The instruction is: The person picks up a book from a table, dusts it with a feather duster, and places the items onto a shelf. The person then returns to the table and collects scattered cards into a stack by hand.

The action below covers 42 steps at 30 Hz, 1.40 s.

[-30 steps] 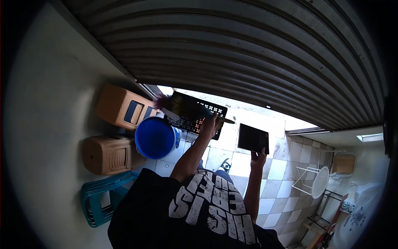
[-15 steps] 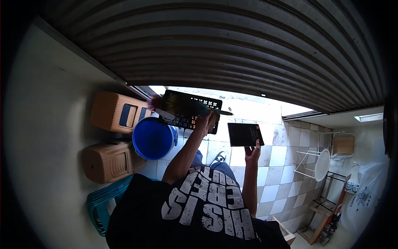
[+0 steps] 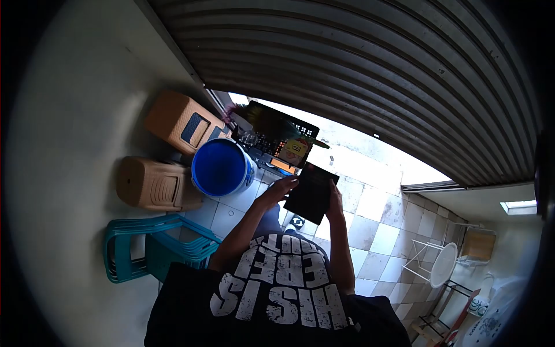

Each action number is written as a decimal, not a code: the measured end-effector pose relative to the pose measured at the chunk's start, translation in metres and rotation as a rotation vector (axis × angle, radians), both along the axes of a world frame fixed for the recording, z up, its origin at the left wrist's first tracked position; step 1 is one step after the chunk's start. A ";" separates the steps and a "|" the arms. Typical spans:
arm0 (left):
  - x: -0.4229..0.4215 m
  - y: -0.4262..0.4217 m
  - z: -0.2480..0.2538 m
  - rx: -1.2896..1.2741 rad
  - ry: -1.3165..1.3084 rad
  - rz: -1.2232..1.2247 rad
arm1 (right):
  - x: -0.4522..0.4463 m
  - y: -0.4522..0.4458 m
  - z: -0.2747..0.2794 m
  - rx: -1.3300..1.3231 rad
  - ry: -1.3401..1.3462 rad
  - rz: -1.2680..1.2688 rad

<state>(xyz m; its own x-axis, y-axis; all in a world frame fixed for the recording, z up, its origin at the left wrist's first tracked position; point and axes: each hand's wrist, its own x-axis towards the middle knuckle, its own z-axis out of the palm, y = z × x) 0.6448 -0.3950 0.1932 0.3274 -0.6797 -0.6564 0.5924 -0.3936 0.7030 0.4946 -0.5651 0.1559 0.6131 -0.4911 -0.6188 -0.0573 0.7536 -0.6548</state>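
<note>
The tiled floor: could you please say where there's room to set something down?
Bare tiles stretch between the right hand on the black flat case and the round white top; a small patch shows between the blue bucket and left forearm. Crowded: the left, with bucket, brown furniture, teal seats and black crate close together.

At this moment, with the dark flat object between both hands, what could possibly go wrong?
The dark flat object is held at its edges by the left hand and right hand, so it could slip onto the tiled floor. The stick jutting past the black crate might also get knocked.
</note>
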 end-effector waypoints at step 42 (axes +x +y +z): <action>0.091 0.139 -0.091 0.277 -0.293 0.242 | 0.100 0.181 -0.035 -1.150 0.592 0.211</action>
